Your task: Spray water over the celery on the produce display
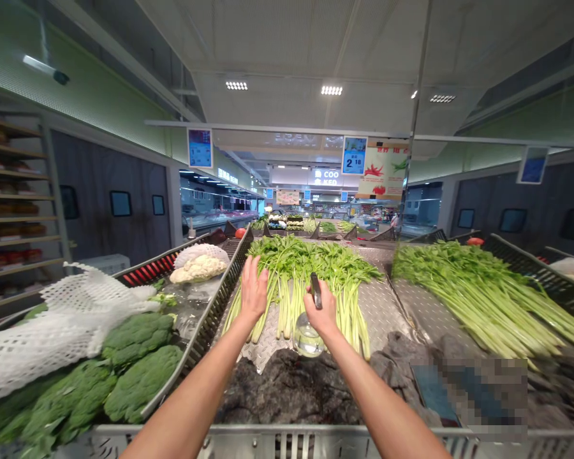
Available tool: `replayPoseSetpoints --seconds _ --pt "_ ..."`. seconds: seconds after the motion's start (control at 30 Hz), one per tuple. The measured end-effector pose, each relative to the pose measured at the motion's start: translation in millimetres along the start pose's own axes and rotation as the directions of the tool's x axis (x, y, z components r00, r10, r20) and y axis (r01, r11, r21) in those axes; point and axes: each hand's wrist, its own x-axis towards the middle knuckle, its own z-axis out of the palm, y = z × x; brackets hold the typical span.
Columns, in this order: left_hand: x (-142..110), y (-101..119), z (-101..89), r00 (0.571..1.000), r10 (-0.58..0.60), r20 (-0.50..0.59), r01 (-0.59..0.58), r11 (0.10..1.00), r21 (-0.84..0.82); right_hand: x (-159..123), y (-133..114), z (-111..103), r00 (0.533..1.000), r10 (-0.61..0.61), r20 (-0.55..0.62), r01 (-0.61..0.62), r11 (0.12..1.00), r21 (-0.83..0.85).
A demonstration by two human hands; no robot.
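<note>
My right hand [327,312] is wrapped round the neck of a clear spray bottle [308,341] with a black spray head. Some clear liquid shows inside the bottle, which is over the cut ends of the celery. Leafy green celery [310,252] lies in a spread-out row, its leaves at the back and its stalks pointing toward me. My left hand [254,290] is raised at the left side of the celery, fingers stretched out and nothing in it. Whether its fingers touch the leaves I cannot tell.
A black slatted divider [220,296] separates the celery from broccoli [141,341], white foam netting [71,312] and cauliflower [198,268]. Crumpled dark cloth [291,389] lies behind the grey front rail [268,440]. On the right, a mirror reflects the celery. Price signs [354,155] hang overhead.
</note>
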Motion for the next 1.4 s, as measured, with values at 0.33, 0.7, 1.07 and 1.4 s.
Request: replayPoseSetpoints --seconds 0.33,0.7,1.07,1.4 --pt "11 -16 -28.5 0.998 0.029 -0.063 -0.023 0.996 0.083 -5 -28 27 0.996 -0.048 0.071 0.043 0.997 0.061" --pt "15 -20 -41.4 0.996 0.022 -0.083 -0.015 0.996 0.084 -20 -37 44 0.986 -0.151 0.071 0.143 0.984 0.102" --pt "9 -7 -11.3 0.999 0.026 -0.026 -0.026 1.0 0.016 -12 -14 13 0.994 -0.108 0.028 0.108 0.994 -0.004" --pt "-1 19 28.8 0.998 0.017 0.053 -0.015 0.999 -0.038 2 17 -33 1.0 -0.001 -0.022 -0.001 0.999 -0.05"
